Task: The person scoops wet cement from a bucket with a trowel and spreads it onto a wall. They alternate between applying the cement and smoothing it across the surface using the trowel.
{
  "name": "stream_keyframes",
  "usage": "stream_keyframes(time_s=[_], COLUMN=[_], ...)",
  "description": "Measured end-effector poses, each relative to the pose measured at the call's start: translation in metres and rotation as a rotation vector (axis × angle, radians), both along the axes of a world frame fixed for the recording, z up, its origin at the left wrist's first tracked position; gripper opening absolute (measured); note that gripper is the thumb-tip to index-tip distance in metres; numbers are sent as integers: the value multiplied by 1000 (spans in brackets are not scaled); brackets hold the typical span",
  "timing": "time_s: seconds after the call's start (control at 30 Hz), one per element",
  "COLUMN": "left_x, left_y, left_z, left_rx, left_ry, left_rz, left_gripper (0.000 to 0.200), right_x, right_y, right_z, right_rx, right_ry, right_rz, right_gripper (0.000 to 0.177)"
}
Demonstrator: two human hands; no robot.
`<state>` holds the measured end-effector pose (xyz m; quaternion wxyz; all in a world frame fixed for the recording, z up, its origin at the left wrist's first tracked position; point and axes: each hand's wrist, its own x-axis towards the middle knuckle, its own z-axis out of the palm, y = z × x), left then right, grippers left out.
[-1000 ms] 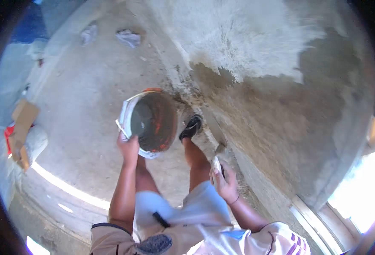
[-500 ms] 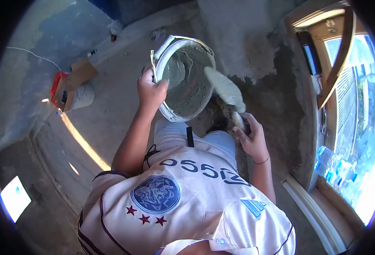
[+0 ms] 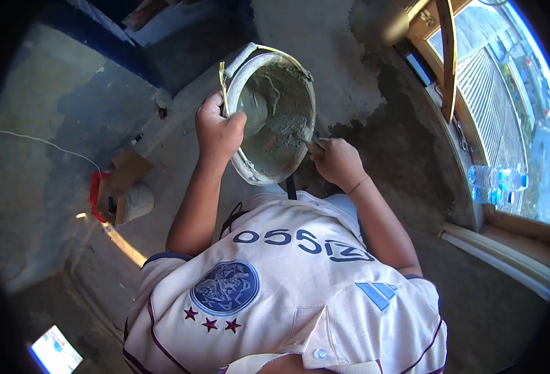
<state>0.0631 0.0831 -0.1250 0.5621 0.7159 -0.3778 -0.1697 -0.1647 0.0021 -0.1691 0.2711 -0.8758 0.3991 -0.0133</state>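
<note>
A bucket [image 3: 245, 163] with a mortar-smeared rim is tilted toward me in front of my waist. Wet grey mortar [image 3: 265, 103] coats its inside. My left hand [image 3: 220, 128] grips the bucket's left rim, thumb over the edge, beside the upright end of the handle. At the bucket's right rim, my right hand [image 3: 338, 163] is closed around the handle of a trowel [image 3: 315, 148]. Its blade reaches into the bucket and is mostly covered in mortar, so its outline is hard to make out.
To the left stand an open cardboard box [image 3: 130, 171], a white bucket [image 3: 139, 202] and a red object [image 3: 95, 196]. Water bottles [image 3: 498, 182] sit by the wooden-framed window at right. A curved wooden strip [image 3: 447, 62] crosses the frame. White trim [image 3: 499, 258] lies below.
My right hand has brought the trowel left and up, from outside the bucket into it. The left hand keeps its hold on the rim. My view has turned somewhat.
</note>
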Motion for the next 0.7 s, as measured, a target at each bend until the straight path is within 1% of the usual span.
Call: stream_keyframes(time_s=[0.1, 0.13, 0.17, 0.33, 0.4, 0.47, 0.5, 0.53, 0.57, 0.63, 0.67, 0.7], left_x=[4, 2, 0, -9, -16, -26, -35, -39, -36, -38, -39, -41], left_y=[3, 5, 8, 4, 6, 18, 35, 39, 35, 27, 22, 18], left_z=[28, 35, 40, 47, 56, 57, 73, 78, 76, 77, 75, 61], left_rx=[-23, -5, 17, -20, -11, -91, -121, -151, -175, -167, -154, -113], left_ry=[52, 60, 70, 1, -9, -28, -32, 17, 69, 78, 91, 161], left_rz=[-64, -80, -93, -97, -91, -68, -68, -75, -84, -67, -50, -4], left_gripper=[31, 30, 30, 30, 31, 31, 31, 31, 31, 34, 37, 37], right_x=[17, 21, 22, 20, 15, 3, -9, -15, -16, -21, -22, -28], right_y=[-1, -3, -4, -21, -24, -20, -5, -1, -5, -18, -24, -31], right_z=[3, 4, 5, 32, 48, 46, 64, 71, 70, 68, 61, 44], right_rx=[-51, -134, -213, -319, -367, -415, -455, -462, -456, -448, -447, -442], right_ry=[3, -27, -57, -184, -254, -289, -309, -312, -352, -397, -451, -500], right_rz=[-2, -15, -23, -9, 36, 62, 75, 78, 99, 121, 139, 151], right_gripper=[17, 16, 15, 16, 20, 23, 27, 27, 30, 33, 34, 35])
